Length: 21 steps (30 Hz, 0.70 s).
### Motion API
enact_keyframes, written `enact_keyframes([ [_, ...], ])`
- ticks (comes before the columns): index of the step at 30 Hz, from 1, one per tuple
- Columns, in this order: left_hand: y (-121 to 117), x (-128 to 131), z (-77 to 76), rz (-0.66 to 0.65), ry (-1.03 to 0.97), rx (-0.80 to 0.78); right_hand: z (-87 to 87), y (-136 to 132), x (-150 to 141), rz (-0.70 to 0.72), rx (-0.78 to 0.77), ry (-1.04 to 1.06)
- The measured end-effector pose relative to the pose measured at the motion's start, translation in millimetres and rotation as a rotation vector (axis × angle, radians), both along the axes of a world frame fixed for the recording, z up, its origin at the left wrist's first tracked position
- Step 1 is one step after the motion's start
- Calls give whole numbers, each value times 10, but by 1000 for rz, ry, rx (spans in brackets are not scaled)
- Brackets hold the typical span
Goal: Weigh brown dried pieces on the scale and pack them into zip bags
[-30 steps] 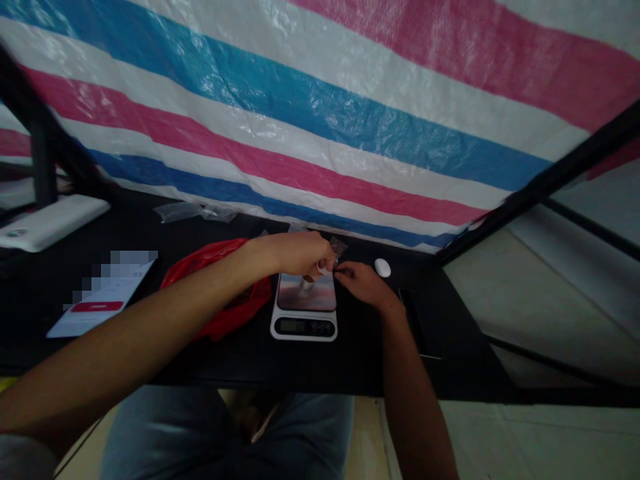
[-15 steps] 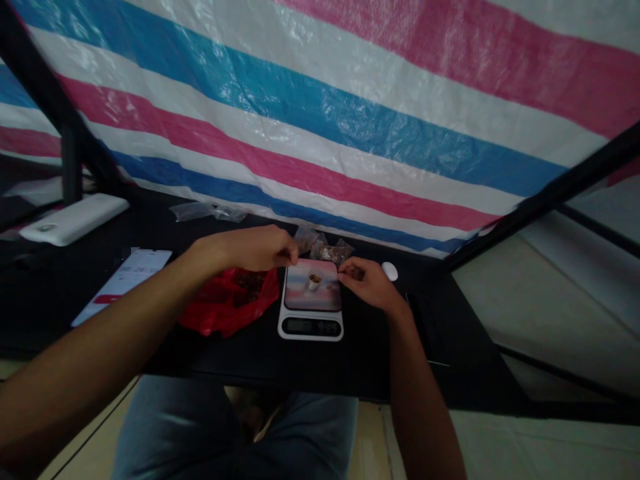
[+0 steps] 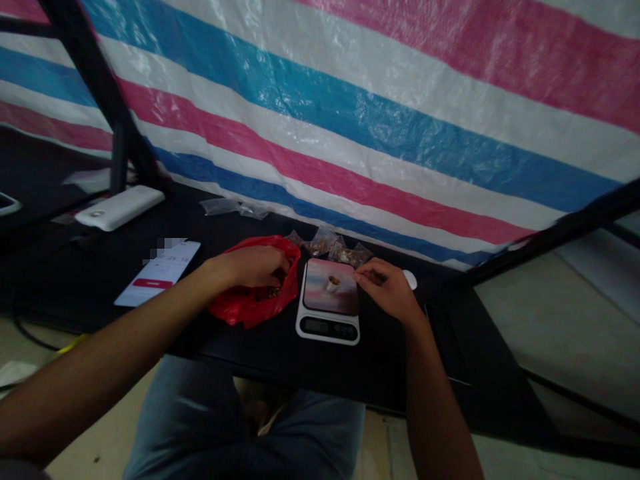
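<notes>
My left hand (image 3: 261,265) reaches into a red plastic bag (image 3: 245,313), its fingers curled down among small dark brown pieces (image 3: 273,291); the fingertips are hidden. A white kitchen scale (image 3: 327,330) stands right of the bag. On its plate sits a small white cup (image 3: 333,286) with brown bits at its mouth. Beside the plate's upper right edge is my right hand (image 3: 383,283), thumb and forefinger pinched together. Whether anything is between those fingertips is too small to tell.
Behind the scale lie small clear bags of brown pieces (image 3: 345,253). A white round disc (image 3: 410,279) is right of my right hand. Leftward are a lit phone (image 3: 160,272), a white power bank (image 3: 123,207) and clear plastic bags (image 3: 235,208). A striped sheet (image 3: 320,120) rises behind the table.
My left hand has moved from the scale's upper left edge leftward and down into the red bag. My right hand stays by the scale. The view has shifted a little.
</notes>
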<state>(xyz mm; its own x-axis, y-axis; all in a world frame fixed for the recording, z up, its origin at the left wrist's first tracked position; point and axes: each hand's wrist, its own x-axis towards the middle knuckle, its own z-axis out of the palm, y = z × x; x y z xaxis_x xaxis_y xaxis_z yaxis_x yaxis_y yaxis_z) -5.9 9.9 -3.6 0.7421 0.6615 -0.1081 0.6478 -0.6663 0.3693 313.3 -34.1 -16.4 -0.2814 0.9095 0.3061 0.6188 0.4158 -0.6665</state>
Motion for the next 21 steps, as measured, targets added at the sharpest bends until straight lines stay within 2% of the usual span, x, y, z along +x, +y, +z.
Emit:
enact_keyframes([
  [5,7,5,-39,-13,42,-34,-73,-15,-168,58,22,26],
  [9,23,-14,-42,-24,31,-15,-112,-11,-189,30,4,19],
  [21,74,-75,93,33,46,-81,-139,0,-136,-33,-83,86],
])
